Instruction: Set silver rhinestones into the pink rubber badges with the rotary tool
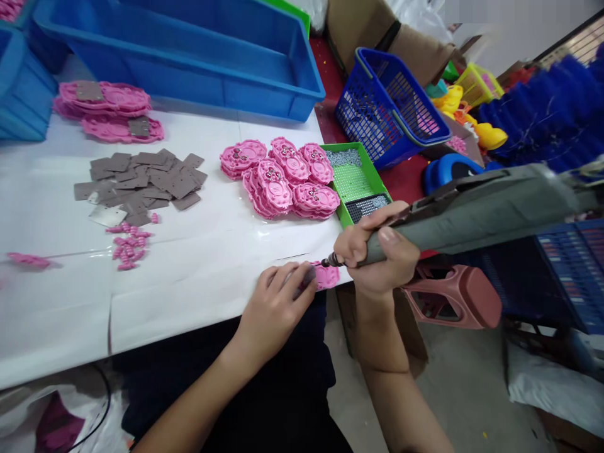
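Observation:
My right hand (pixel 377 255) is wrapped round a grey electric screwdriver (pixel 472 211); its tip rests on a pink plastic part (pixel 327 275) at the table's front edge. My left hand (pixel 278 305) presses down on that same part, fingers curled over a small grey plate on it. Behind lie stacks of finished pink parts (pixel 283 176). A green tray (pixel 352 184) of small screws sits just right of them.
Several grey square plates (pixel 141 185) and small pink pieces (pixel 128 245) lie left on the white table (pixel 165 296). More pink parts (pixel 106 107) sit far left. Blue bins (pixel 189 53) line the back; a blue basket (pixel 391 104) and pink stool (pixel 453 299) stand right.

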`<state>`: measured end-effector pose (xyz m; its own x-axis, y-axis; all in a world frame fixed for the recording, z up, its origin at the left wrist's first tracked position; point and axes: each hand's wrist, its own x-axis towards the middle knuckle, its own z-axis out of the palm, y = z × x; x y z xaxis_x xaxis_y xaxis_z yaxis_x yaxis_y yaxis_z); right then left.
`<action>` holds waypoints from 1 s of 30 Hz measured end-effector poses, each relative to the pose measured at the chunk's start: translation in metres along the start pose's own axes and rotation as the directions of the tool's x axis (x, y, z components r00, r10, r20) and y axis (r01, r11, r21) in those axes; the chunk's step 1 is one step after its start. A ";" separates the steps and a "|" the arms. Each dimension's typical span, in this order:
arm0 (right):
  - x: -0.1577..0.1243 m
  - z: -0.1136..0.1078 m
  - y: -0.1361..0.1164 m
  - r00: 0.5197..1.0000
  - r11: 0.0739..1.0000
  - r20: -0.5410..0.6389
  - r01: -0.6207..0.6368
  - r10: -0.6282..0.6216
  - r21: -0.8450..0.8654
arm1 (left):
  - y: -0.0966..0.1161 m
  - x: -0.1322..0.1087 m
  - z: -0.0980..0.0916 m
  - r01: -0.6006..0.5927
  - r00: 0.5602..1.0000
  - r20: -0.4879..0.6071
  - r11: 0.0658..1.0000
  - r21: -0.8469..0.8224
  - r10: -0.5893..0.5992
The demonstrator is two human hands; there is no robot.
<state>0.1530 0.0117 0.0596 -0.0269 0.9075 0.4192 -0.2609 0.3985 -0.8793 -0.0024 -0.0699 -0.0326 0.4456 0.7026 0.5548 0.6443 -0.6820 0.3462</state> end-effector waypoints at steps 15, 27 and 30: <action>0.060 -0.079 -0.011 0.755 0.919 -0.569 0.110 -0.326 -0.380 | 0.009 0.009 0.004 0.092 0.996 -0.016 0.991 0.099 -0.091; 0.054 -0.098 0.003 0.863 0.901 -0.405 0.119 -0.302 -0.418 | 0.008 0.023 -0.002 0.195 0.981 0.024 0.979 -0.056 -0.194; 0.056 -0.098 0.007 0.816 0.901 -0.474 0.123 -0.330 -0.416 | 0.004 0.023 -0.004 0.122 0.991 0.071 0.981 -0.151 -0.112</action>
<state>0.2442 0.0779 0.0549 0.5212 0.6722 0.5258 0.1632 0.5262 -0.8345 0.0079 -0.0571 -0.0157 0.4138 0.7874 0.4569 0.5926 -0.6140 0.5214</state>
